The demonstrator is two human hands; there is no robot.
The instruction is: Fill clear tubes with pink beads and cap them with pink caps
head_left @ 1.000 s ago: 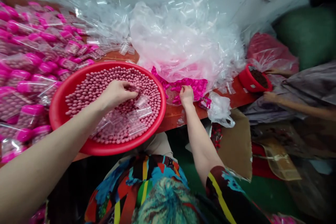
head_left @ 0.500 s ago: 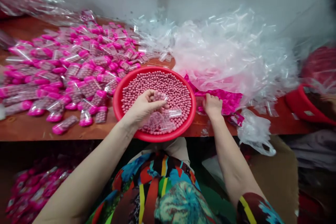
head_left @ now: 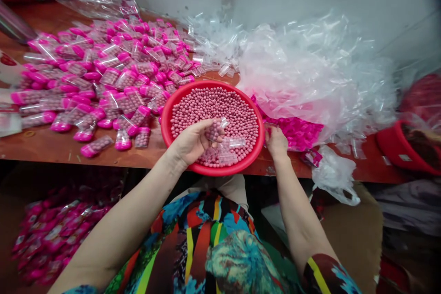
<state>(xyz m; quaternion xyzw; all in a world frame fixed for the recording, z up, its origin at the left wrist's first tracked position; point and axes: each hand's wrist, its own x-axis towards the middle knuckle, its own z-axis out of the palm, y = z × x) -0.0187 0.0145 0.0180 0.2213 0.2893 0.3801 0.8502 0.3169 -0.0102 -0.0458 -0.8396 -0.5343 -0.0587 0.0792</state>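
My left hand (head_left: 191, 143) is closed around a small clear plastic bottle (head_left: 214, 131) filled with pink beads, held over the near part of a red basin (head_left: 166, 121). Loose pink beads (head_left: 210, 101) fill the basin, and several empty clear bottles (head_left: 229, 150) lie on top of them. Just beyond the basin's right rim, my right hand (head_left: 276, 142) has its fingers curled together beside a pile of bright pink plastic pieces (head_left: 299, 133). What those fingers hold, if anything, is hidden.
To the left, a large heap of pink-capped bottles (head_left: 113, 78) covers the red-brown table (head_left: 138, 160). Clear plastic bags (head_left: 292, 69) and loose clear bottles spread behind the basin. A crumpled white bag (head_left: 336, 174) hangs over the front edge. Another red tub (head_left: 396, 144) stands far right.
The camera view has shifted, moving the table's contents rightward in the picture. My right hand is now closer to the basin's rim. My left hand has turned slightly, still holding the filled bottle.
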